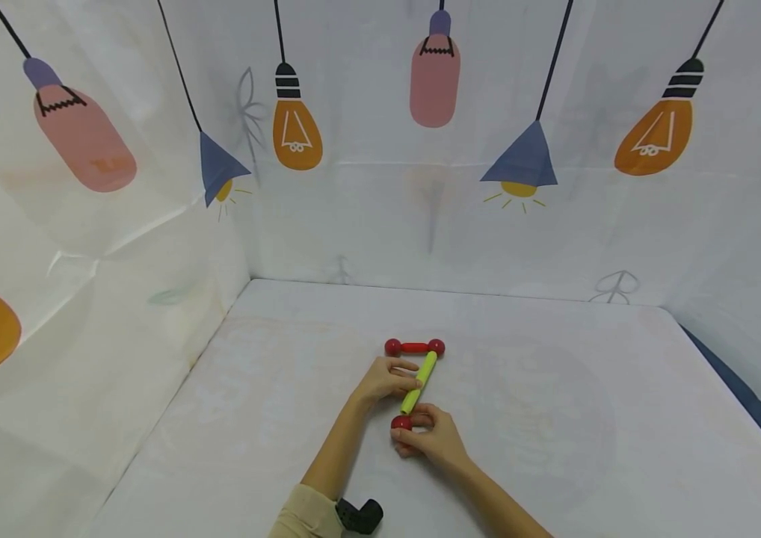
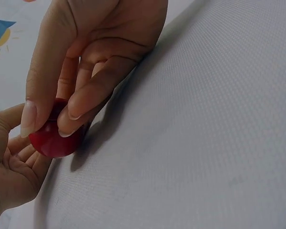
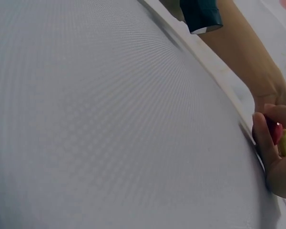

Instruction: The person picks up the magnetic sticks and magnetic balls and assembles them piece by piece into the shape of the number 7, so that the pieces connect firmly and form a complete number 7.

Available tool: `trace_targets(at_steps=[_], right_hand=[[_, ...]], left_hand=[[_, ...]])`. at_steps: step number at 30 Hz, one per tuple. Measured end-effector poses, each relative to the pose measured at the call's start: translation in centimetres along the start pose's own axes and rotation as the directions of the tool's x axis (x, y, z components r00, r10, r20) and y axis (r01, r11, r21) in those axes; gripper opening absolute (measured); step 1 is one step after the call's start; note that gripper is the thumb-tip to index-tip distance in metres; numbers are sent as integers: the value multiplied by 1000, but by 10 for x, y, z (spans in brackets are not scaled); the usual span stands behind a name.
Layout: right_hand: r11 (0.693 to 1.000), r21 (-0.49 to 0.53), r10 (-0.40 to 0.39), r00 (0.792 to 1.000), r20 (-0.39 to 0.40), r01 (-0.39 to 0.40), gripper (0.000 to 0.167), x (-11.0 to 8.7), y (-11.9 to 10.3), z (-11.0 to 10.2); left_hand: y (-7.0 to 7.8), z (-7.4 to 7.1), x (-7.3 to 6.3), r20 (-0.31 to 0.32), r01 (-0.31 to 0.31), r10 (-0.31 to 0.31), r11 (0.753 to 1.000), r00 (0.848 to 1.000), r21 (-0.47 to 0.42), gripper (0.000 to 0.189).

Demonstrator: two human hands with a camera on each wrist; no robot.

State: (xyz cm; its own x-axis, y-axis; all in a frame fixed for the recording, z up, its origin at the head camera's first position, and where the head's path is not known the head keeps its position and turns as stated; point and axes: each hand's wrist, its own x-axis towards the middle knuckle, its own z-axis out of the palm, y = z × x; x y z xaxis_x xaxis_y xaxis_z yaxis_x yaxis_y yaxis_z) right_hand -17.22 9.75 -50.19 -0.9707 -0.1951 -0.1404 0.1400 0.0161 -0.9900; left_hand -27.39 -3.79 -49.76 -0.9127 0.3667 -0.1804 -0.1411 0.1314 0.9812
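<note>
Bright, even light fills the head view, with faint shadows and wide-angle bending at the edges. Both wrist views are dimmer and greyish; the left hand (image 2: 86, 71) casts a soft shadow on the desk (image 2: 205, 119)

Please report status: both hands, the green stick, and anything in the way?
Left hand holds the green stick. Right hand pinches the red ball at its near end. Far end meets red bar. Nothing in the way.

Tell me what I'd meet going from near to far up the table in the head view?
Red ball pinched by the right hand → green rod held by the left hand → red bar with a ball at each end.
</note>
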Motion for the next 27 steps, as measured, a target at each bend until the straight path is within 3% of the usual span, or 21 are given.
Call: trace_targets(at_steps=[5,10,21,27], right_hand=[[1000,16,-18,1000,-16,18,67,0,-1,5],[999,42,-17,1000,-22,17,66,2,0,9],[1000,9,-25,997,-68,26,61,1,-1,16],[997,-62,-42,994,-96,36,60,2,2,18]], left_hand=[[1,0,-2,12,-2,2,1000,1000,-4,39],[2,1,-4,7,4,-4,1000,1000,-2,39],[0,1,-5,10,-9,9,1000,1000,-16,39],[-1,1,-5,11,-4,4,1000,1000,-6,39]])
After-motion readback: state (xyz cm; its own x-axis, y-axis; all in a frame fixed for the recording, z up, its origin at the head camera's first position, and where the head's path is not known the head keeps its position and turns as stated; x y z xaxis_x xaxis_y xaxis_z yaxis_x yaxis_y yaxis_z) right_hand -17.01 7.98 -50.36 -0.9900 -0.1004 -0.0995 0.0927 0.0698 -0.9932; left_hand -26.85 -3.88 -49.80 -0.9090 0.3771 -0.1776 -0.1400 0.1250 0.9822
